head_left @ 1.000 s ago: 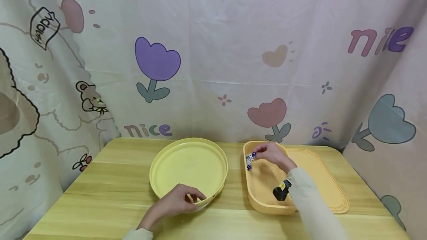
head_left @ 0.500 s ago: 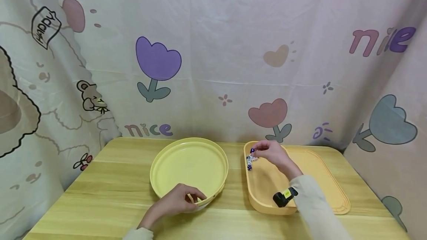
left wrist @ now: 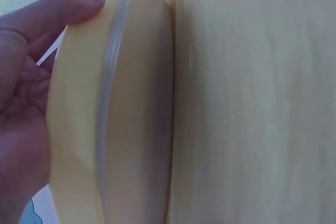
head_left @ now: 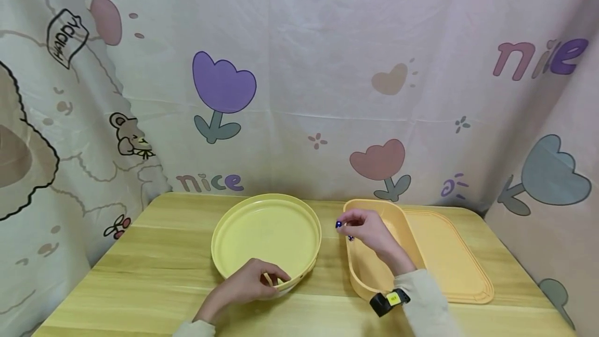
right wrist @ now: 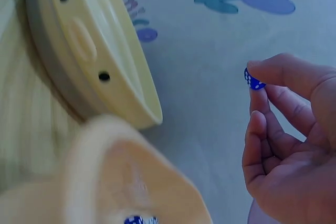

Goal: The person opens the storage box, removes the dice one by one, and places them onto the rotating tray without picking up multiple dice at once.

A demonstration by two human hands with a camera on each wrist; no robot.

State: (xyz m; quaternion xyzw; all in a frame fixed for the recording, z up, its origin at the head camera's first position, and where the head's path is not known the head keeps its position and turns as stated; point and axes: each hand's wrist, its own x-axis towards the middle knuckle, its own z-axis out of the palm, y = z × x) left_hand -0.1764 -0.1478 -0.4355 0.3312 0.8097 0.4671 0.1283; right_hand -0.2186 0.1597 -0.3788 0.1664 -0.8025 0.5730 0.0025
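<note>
My right hand [head_left: 369,230] pinches a blue die [right wrist: 254,80] with white dots between thumb and fingertip, above the left wall of the orange rectangular box [head_left: 360,287]. Inside that box lie several more dice [right wrist: 134,220], blue and white, mostly hidden by the hand in the head view. With fingers over the rim and thumb outside, my left hand [head_left: 250,281] grips the near edge of a round yellow container [head_left: 269,228]. Its top looks like a shallow tray, and black spots show on its side in the right wrist view.
An orange lid [head_left: 456,259] lies flat on the table to the right of the box. The wooden table [head_left: 150,264] meets a printed curtain [head_left: 290,66] at the back and sides. A strip of table separates the round container from the box.
My right hand has lifted the blue die out of the box and carried it left and toward me. The left hand stays on the round container's rim.
</note>
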